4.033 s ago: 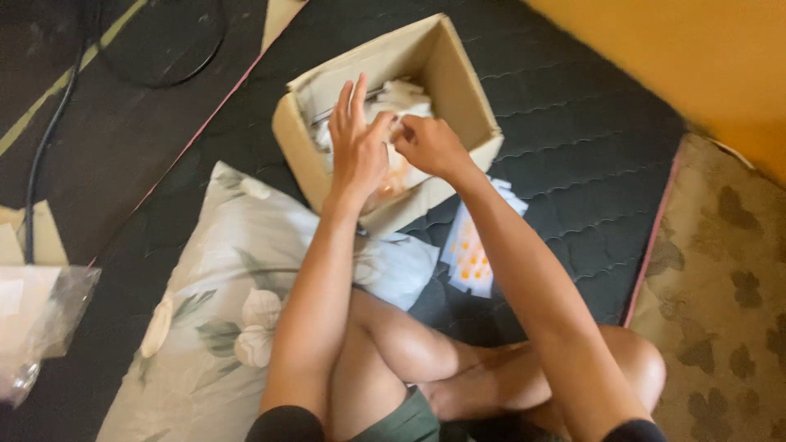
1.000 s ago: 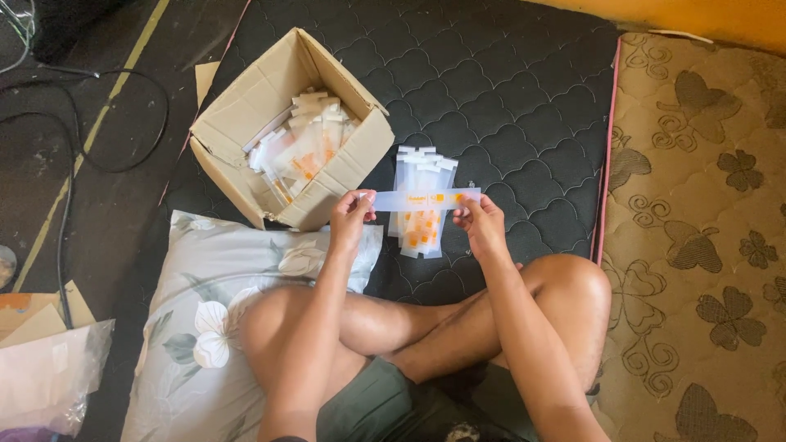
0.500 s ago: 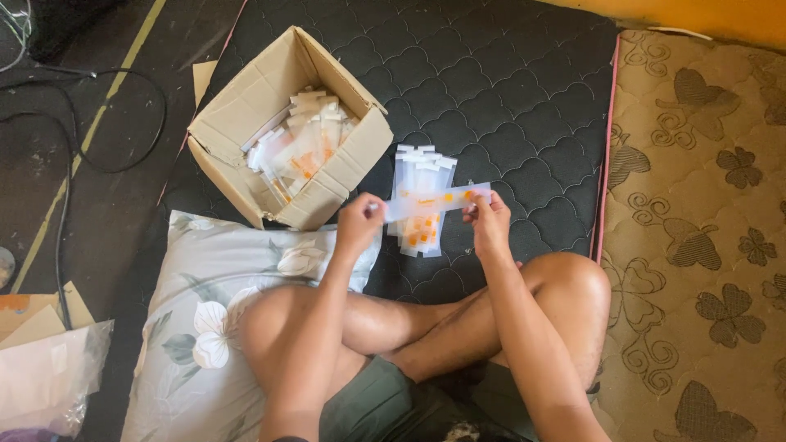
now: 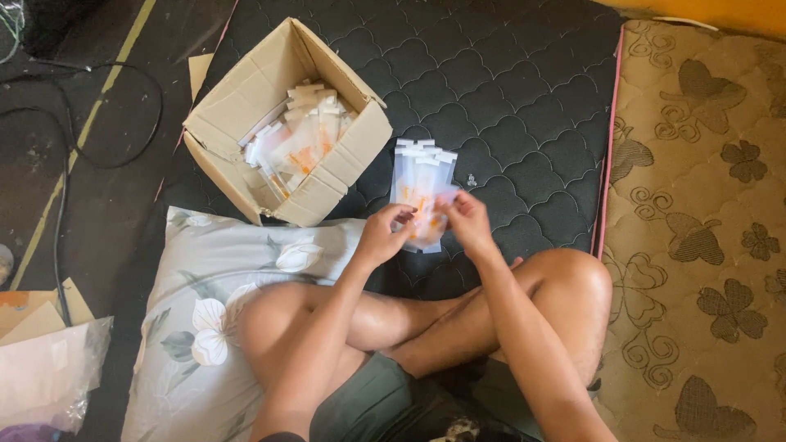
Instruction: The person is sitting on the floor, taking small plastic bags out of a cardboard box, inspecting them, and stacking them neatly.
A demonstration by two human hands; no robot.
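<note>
Mattress corner, box and a pile of little packets

Mattress (image 4: 508,74) first, dark and quilted, with most of its top and right side bare up to the pink-piped edge; past that edge sits a tan floral mattress (image 4: 704,245); on the left the quilted one ends at a dark floor (image 4: 74,205) with a black cable (image 4: 65,188) looping across it. Floral pillow (image 4: 205,295) lies along the near-left, touching the cardboard box (image 4: 246,115); box flaps are open and it's full of clear packets with orange bits. Crossed bare legs fill the near middle, so the free space is mostly ahead and to the right.

Stack of packets (image 4: 417,176) lies on the quilting just right of the box; long, narrow, clear with white ends and orange inside, fanned a bit. Left hand (image 4: 383,236) and right hand (image 4: 468,223) meet at the near end of that stack, both pinched on one packet (image 4: 429,219); it's partly hidden by fingers.
</note>
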